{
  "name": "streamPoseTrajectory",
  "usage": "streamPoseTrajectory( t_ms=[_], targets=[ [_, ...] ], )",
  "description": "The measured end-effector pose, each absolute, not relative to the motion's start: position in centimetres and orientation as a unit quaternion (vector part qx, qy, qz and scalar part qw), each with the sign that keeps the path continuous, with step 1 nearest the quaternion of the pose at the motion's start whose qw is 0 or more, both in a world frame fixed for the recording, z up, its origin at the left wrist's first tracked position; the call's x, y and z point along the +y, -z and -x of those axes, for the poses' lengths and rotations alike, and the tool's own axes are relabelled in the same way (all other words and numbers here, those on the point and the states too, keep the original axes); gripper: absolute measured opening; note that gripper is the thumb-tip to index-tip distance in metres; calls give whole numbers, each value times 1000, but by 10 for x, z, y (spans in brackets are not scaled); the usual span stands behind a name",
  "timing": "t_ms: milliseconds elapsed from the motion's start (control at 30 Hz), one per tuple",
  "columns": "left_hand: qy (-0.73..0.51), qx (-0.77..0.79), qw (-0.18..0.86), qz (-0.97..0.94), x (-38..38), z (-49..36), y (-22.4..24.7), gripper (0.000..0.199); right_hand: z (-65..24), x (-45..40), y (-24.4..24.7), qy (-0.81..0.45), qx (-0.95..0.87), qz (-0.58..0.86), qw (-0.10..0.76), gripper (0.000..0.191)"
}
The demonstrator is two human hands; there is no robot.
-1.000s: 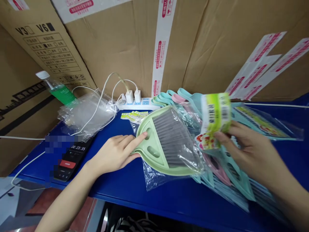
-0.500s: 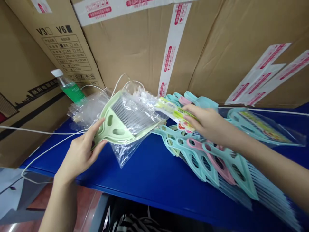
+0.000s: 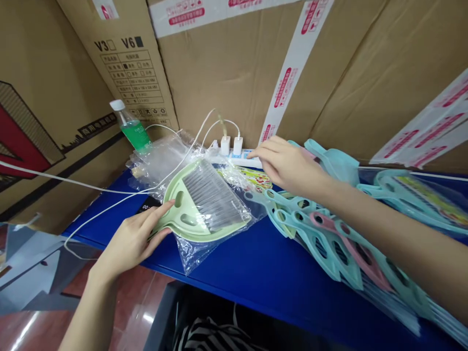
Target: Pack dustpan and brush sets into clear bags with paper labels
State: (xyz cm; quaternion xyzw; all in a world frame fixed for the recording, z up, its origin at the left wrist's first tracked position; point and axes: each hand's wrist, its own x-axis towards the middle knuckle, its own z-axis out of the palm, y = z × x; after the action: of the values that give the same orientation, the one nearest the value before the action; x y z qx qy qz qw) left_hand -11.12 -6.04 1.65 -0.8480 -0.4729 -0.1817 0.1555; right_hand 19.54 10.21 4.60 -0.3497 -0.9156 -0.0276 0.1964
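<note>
My left hand [image 3: 137, 239] is closed round the handle of a light green dustpan [image 3: 171, 214] with a grey-bristled brush [image 3: 215, 195] nested in it. A clear plastic bag [image 3: 193, 253] lies around the set. My right hand [image 3: 283, 163] has its fingers apart, with nothing visible in them, just above printed yellow-green cards [image 3: 254, 176] and close to the power strip. Right of the cards lie several blue brushes [image 3: 310, 234] and a pink brush [image 3: 351, 248], partly under my right forearm.
Clear bags [image 3: 161, 158] and a green-labelled bottle [image 3: 135, 131] stand at the back left. White cables [image 3: 109, 190] run to chargers [image 3: 237, 145] on the power strip [image 3: 219, 159]. Blue dustpans [image 3: 340, 163] lie at the back right, before tall cardboard boxes [image 3: 226, 73].
My right hand has let go of the printed cards, which now lie on the blue table. The green dustpan set has come down nearer the table in my left hand. The view has shifted left.
</note>
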Motion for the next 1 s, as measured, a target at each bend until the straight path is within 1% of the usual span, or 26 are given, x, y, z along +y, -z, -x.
streamPoseTrajectory(
  t_ms=[67,100,233,300,367,467,567,667,733,867,1000],
  targets=[
    [184,-458,160,855,-56,107,-15,41,-199,72,-57,-30,-904,310,293,34],
    [186,-452,163,857,-54,104,-15,41,-201,59,-59,-89,-897,313,300,33],
    [190,-418,178,870,-48,90,-18,41,-209,29,-53,-350,-831,383,202,44],
    [184,-398,182,880,-46,82,-21,41,-214,24,-46,-450,-774,406,186,48],
    [177,-385,183,887,-46,75,-25,40,-221,22,-40,-512,-726,416,192,52],
    [178,-372,204,888,-46,61,-28,38,-233,17,-34,-552,-687,421,216,51],
    [188,-380,243,873,-46,43,-30,33,-247,11,-29,-567,-644,438,269,47],
    [177,-367,250,878,-46,19,-29,38,-259,7,-23,-580,-587,456,334,51],
    [173,-323,245,897,-44,3,-27,38,-265,6,-19,-600,-557,453,354,53],
    [204,-203,236,928,-31,-19,-25,32,-273,6,-13,-647,-516,422,371,56],
    [190,-180,237,936,-15,-22,-29,32,-278,6,-12,-616,-511,440,407,65]
  ],
)
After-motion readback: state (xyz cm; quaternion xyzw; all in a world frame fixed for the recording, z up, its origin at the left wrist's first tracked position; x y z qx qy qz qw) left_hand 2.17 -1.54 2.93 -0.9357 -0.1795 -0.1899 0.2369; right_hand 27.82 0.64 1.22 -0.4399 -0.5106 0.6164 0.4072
